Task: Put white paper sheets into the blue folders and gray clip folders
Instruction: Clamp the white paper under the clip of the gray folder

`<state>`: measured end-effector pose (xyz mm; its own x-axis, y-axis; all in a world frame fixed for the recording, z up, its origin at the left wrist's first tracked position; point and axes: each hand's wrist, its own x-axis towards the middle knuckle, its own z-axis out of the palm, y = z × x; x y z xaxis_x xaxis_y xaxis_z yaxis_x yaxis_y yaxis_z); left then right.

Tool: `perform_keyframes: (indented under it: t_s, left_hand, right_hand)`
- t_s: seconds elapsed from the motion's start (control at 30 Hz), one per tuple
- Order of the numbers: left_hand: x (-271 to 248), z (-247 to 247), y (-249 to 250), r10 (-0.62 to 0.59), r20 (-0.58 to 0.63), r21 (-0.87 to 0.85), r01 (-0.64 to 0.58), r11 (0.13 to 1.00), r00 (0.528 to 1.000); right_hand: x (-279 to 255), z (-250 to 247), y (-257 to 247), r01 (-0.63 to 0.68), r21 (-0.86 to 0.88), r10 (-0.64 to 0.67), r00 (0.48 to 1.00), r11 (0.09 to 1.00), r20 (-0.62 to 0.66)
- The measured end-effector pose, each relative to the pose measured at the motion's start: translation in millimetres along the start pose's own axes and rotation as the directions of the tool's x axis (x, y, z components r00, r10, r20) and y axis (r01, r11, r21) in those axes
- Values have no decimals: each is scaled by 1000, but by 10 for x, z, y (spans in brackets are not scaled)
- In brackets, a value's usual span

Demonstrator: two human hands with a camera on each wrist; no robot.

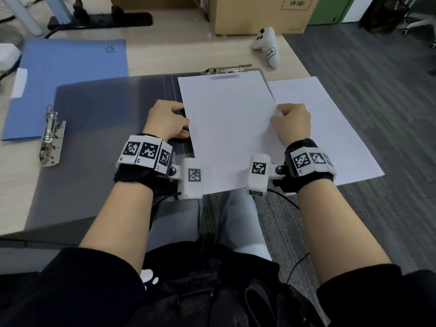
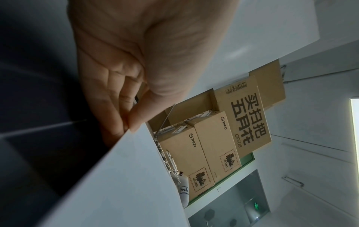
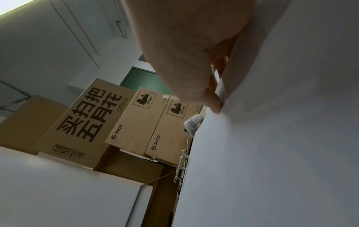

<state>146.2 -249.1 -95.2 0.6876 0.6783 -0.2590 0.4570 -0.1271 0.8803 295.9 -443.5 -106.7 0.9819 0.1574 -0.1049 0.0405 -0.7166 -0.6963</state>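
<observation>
Where both hands (image 1: 166, 120) pinch paper (image 1: 226, 128): controller (image 1: 267, 47), boxes (image 1: 257, 14) beyond

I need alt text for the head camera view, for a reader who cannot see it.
Both hands, left hand and right hand, pinch the side edges of a white paper sheet over the open gray clip folder, its top edge at the metal clip. A closed blue folder lies to the left, another white sheet to the right.

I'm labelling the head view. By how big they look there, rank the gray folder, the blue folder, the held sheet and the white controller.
1. gray folder
2. held sheet and blue folder: too alike to rank, and the blue one is partly covered
3. white controller
</observation>
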Motion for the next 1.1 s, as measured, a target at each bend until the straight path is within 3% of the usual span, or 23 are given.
perform_keyframes:
  t_s: [0.5,0.67,0.87,0.97,1.1]
  left_hand:
    - [-11,8,74,-1,8,135,0,991,1000]
    - [-40,-34,155,-26,38,193,18,981,999]
    - [55,-213,258,-73,71,326,46,944,995]
    - [122,-275,329,-30,76,298,6,954,997]
    - [211,-222,433,128,62,259,-139,956,990]
  right_hand:
    - [-49,64,-82,74,-275,-65,997,958,40]
    - [-92,63,-161,65,-403,-31,995,913,90]
    - [-93,21,-293,81,-426,-31,992,901,124]
    - [-82,-3,-425,113,-407,-58,987,907,147]
    - [-49,31,-625,188,-311,-117,966,932,231]
